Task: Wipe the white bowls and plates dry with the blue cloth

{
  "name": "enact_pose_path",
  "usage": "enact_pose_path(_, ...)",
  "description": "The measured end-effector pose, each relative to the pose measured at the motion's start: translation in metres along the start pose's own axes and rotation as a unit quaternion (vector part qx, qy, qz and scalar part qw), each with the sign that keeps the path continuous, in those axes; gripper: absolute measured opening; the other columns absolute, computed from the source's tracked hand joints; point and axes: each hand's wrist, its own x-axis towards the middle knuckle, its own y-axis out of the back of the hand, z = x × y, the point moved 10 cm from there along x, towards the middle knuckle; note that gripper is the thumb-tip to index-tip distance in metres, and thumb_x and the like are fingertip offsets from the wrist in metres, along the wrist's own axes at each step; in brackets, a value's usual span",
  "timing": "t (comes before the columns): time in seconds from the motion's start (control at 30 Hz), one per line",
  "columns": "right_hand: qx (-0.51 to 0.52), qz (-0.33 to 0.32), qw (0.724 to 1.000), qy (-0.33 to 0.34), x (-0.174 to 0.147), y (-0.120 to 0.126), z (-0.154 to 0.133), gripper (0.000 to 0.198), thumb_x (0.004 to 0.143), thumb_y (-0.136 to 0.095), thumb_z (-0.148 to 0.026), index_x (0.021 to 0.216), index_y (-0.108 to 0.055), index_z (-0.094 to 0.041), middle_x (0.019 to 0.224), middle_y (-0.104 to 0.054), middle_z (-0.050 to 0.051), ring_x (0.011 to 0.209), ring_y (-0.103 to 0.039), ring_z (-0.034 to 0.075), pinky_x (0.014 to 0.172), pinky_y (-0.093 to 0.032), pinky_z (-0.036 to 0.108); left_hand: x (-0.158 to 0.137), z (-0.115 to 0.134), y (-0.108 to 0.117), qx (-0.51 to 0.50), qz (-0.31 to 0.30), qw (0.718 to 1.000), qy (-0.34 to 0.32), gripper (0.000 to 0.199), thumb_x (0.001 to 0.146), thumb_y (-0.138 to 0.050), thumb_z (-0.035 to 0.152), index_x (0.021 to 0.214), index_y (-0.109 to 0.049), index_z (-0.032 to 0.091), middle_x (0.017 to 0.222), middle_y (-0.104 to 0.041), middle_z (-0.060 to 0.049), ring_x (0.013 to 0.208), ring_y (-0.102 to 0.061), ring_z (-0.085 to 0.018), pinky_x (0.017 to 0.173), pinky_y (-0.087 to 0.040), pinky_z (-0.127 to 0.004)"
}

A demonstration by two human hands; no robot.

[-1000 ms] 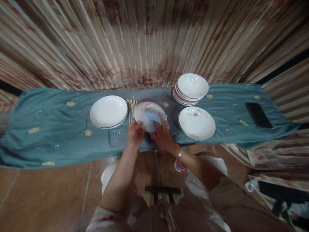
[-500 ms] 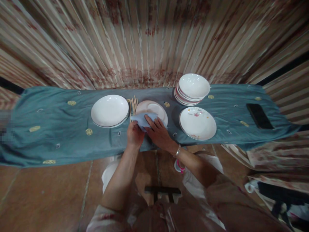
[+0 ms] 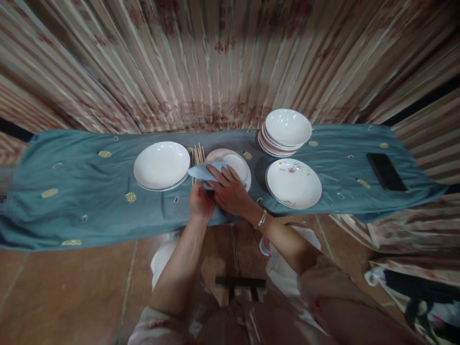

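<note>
A light blue cloth (image 3: 203, 174) is bunched between my hands, over the near left part of a pale pinkish plate (image 3: 245, 168) with a white circle inside. My left hand (image 3: 201, 202) is closed at the cloth's lower edge, thumb up; whether it also grips something under the cloth is hidden. From the right, my right hand (image 3: 232, 192) presses over the cloth, its fingers bent onto it. Several wooden chopsticks (image 3: 199, 153) lie just left of the plate, partly covered by the cloth.
White plates (image 3: 161, 165) are stacked on the left. To the right stand a stack of bowls (image 3: 288, 128) and, nearer, flower-patterned plates (image 3: 293, 184). A black phone (image 3: 386, 171) lies at the far right of the green tablecloth (image 3: 97, 191). A pleated curtain (image 3: 215, 72) hangs behind.
The cloth has shifted a little left and its left tip now reaches over the chopsticks. My right hand has moved slightly left and up with it; more of the plate shows.
</note>
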Motion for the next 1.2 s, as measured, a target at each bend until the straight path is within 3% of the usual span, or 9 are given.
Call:
enact_pose_path(0.23, 0.014, 0.025, 0.999, -0.045, 0.012, -0.001, 0.006, 0.034, 0.099, -0.051, -0.022, 0.129, -0.065, -0.015, 0.160, -0.045, 0.013, 0.140, -0.045, 0.033, 0.124, -0.026, 0.056, 0.000, -0.004, -0.002, -0.006, -0.006, 1.000, 0.011, 0.026, 0.077, -0.064, 0.034, 0.099, -0.071, 0.022, 0.096, -0.077, -0.004, 0.111, -0.069, -0.022, 0.094, -0.053, -0.031)
enact_pose_path(0.57, -0.011, 0.039, 0.999, 0.016, -0.003, -0.005, -0.002, 0.030, 0.103, -0.047, -0.022, 0.125, -0.066, -0.017, 0.158, -0.049, 0.013, 0.135, -0.051, 0.033, 0.119, -0.034, 0.056, 0.000, 0.004, -0.002, -0.016, -0.006, 1.000, 0.004, 0.025, 0.077, -0.064, 0.032, 0.099, -0.069, 0.023, 0.092, -0.077, -0.003, 0.103, -0.069, -0.020, 0.093, -0.052, -0.028)
enact_pose_path(0.87, 0.069, 0.031, 0.997, -0.015, -0.028, -0.013, 0.011, 0.031, 0.103, -0.045, -0.026, 0.126, -0.061, -0.012, 0.163, -0.037, 0.022, 0.149, -0.038, 0.030, 0.120, -0.034, 0.057, 0.006, 0.001, -0.003, -0.029, -0.005, 0.999, 0.023, 0.023, 0.079, -0.054, 0.027, 0.094, -0.070, 0.021, 0.079, -0.074, -0.003, 0.084, -0.069, -0.021, 0.088, -0.054, -0.033)
enact_pose_path(1.03, 0.063, 0.041, 0.997, -0.025, -0.022, -0.012, 0.017, 0.039, 0.105, -0.044, -0.034, 0.129, -0.059, -0.008, 0.163, -0.035, 0.026, 0.145, -0.043, 0.033, 0.118, -0.035, 0.056, 0.003, 0.005, -0.006, -0.014, -0.008, 1.000, -0.005, 0.022, 0.078, -0.056, 0.024, 0.094, -0.070, 0.022, 0.087, -0.076, -0.003, 0.090, -0.069, -0.021, 0.085, -0.054, -0.031)
enact_pose_path(1.2, 0.056, 0.032, 0.997, -0.051, -0.007, -0.011, 0.027, 0.043, 0.104, -0.047, -0.040, 0.132, -0.059, -0.012, 0.163, -0.035, 0.023, 0.142, -0.047, 0.034, 0.117, -0.037, 0.056, 0.003, 0.004, -0.006, 0.012, -0.021, 1.000, 0.009, 0.012, 0.080, -0.061, 0.023, 0.090, -0.068, 0.022, 0.088, -0.073, -0.002, 0.087, -0.069, -0.017, 0.076, -0.053, -0.025)
